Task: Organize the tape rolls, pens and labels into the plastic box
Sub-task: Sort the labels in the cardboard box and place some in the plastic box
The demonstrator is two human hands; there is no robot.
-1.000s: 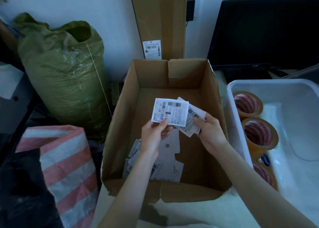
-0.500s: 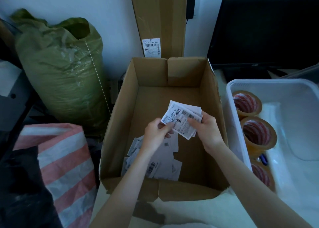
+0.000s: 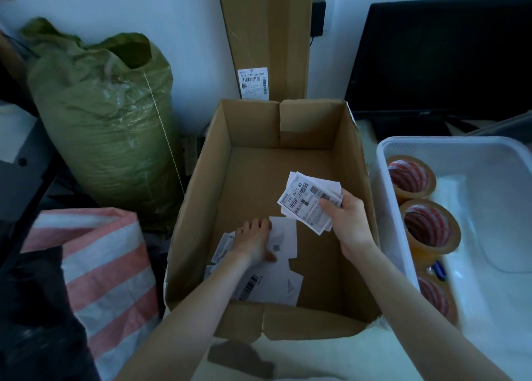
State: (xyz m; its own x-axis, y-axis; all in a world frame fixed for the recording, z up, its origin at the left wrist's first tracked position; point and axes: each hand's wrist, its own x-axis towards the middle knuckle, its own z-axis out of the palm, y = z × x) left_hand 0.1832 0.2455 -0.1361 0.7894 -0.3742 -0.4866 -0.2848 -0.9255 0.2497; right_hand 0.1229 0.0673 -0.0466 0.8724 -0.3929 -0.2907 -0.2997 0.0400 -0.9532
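Note:
My right hand holds a small stack of white barcode labels above the floor of an open cardboard box. My left hand reaches down into the box and rests, fingers spread, on a pile of loose labels at its near left. To the right stands a white plastic box with three brown tape rolls along its left wall: a far roll, a middle roll and a near roll. A blue pen lies between the two nearer rolls.
A stuffed green sack stands left of the cardboard box. In front of it is a red and white striped bag. A tall flat carton leans on the wall behind, and a dark monitor is at the back right.
My left hand let go of the label it held beside the stack and dropped down onto the loose pile. My right hand now holds the whole stack alone, slightly further right.

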